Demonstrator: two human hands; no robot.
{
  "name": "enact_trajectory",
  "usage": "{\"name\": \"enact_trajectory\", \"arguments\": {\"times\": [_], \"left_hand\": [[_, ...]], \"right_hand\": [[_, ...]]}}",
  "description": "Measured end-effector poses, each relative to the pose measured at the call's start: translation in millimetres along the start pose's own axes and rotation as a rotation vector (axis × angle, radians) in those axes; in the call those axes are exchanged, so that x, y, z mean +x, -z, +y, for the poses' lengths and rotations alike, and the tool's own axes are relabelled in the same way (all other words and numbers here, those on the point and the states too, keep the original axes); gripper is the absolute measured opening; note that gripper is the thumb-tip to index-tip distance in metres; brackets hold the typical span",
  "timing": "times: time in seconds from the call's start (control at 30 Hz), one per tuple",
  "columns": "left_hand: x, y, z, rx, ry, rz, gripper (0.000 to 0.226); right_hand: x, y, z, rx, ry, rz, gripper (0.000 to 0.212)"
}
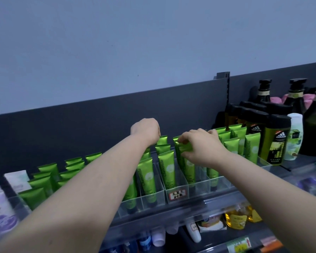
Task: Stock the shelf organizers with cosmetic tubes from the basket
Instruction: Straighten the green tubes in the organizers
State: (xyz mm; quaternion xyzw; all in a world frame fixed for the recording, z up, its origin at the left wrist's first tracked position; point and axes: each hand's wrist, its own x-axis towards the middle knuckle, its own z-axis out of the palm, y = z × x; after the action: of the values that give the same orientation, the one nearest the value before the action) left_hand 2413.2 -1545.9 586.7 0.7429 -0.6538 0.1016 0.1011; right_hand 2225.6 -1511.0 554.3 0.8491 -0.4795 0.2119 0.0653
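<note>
Forearms (80, 198) stretched across shelf lip (190, 200). Right hand (202, 147) pinching upright tube (184, 148), crimp up, cap down, in crowded middle organizer (199, 189), neighbours tight either side. Left hand (146, 131) curled over back row; perhaps gripping, cannot tell.

"Chamomile" on green tubes (165, 170) below the fingers of your right hand (202, 147), "adidas" on dark bottles (274, 141) to their right.
</note>
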Motion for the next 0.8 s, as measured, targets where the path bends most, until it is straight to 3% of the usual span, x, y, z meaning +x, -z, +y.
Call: {"name": "enact_trajectory", "arguments": {"times": [0.3, 0.47, 0.53, 0.63, 0.8], "left_hand": [[-4.0, 0.3, -1.8, -0.012, 0.005, -0.074, 0.019], [-11.7, 14.9, 13.9, -0.225, -0.105, 0.122, 0.007], [-14.4, 19.1, 25.3, -0.299, -0.190, 0.049, 0.010], [-15.2, 14.7, 38.5, -0.160, -0.244, -0.093, 0.010], [-14.3, 6.4, 44.3, -0.124, -0.202, -0.058, 0.008]], "right_hand": [[0.1, -1.8, 8.3, 0.021, -0.070, -0.053, 0.030], [-1.9, 4.4, 10.1, 0.010, -0.061, -0.066, 0.022], [-2.1, 6.3, 11.0, 0.020, -0.064, -0.084, 0.022], [-1.6, 7.0, 11.6, 0.033, -0.067, -0.114, 0.022], [-0.5, 6.5, 12.0, 0.034, -0.069, -0.159, 0.022]]}}
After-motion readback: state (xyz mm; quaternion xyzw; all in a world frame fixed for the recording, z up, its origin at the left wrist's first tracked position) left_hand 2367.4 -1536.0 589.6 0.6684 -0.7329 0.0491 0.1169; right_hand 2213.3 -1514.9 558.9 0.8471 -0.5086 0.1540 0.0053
